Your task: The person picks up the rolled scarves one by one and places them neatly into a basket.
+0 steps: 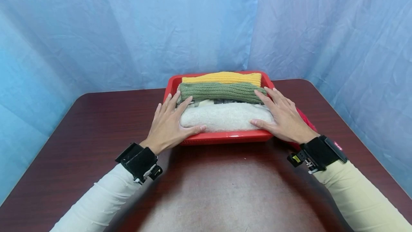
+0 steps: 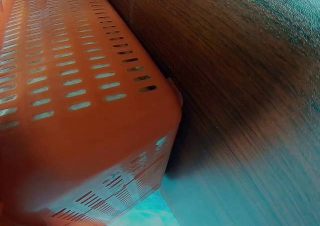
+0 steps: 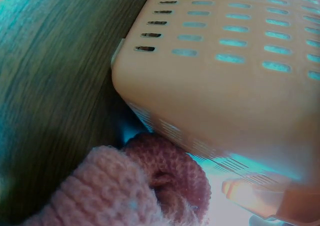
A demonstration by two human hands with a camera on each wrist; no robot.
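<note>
On the dark wood table (image 1: pixel 96 124), at twelve o'clock from the person, a red slotted basket (image 1: pixel 225 138) holds folded knits in rows: a yellow one (image 1: pixel 222 77) farthest, a green one (image 1: pixel 219 91) next, a cream fleece roll (image 1: pixel 225 116) nearest. To settle the stack well, I judge both palms should press evenly and straight down, so that the rolls stay level and the basket does not tip or slide. The left hand (image 1: pixel 168 122) lies flat at the roll's nine o'clock end, fingers straight and spread, thumb along the near edge. The right hand (image 1: pixel 283 115) mirrors it at three o'clock. A red knitted piece (image 3: pixel 150 186) lies just beside the basket under the right wrist
</note>
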